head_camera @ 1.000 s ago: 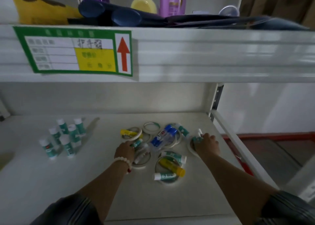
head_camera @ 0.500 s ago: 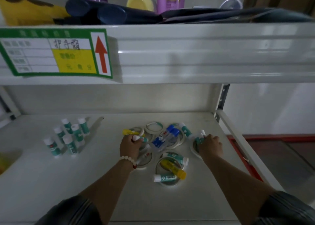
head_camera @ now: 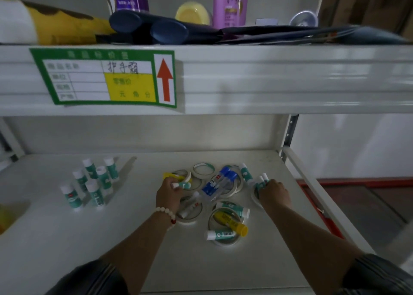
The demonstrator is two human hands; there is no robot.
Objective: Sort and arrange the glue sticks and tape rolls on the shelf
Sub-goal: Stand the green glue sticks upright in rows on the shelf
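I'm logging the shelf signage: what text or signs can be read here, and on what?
"护手霜", handwritten, on the price tag.
"元 角 分", in its yellow box.
Red up arrow, on the tag's right edge.
Tag's header and other printed fields: blurred.
Print on the purple bottles and glue sticks: too small to read.

Shop, white display shelf [head_camera: 290,89], green price label [head_camera: 105,78], stocked bottles [head_camera: 230,2]

The right hand [head_camera: 275,193] hides most of the white tape roll [head_camera: 253,197] beneath it. Two purple plastic bottles [head_camera: 230,4] are cut by the top edge. Print on the green paper label [head_camera: 102,78] is blurred.
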